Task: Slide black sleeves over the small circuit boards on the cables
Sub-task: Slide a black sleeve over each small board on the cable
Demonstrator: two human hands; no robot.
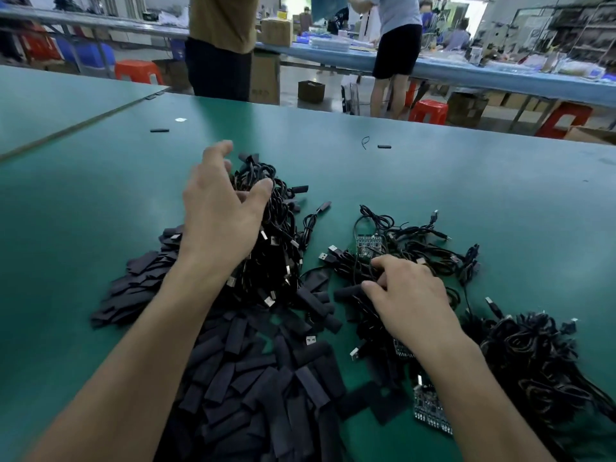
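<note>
Heap of flat black sleeves [253,378] lies nearest on the green table mat [483,201]. Just right of the heap, a small green circuit board [428,411] lies uncovered. Further right of the heap, the right hand [410,295] curls its fingers around strands in a loose tangle of thin black cables [416,243]. Behind the heap, the left hand [220,208] hovers spread and relaxed over a tall bundle of black cables [276,255], thumb touching it. Far behind the heap lie a stray sleeve [159,130] and a second stray sleeve [384,147].
</note>
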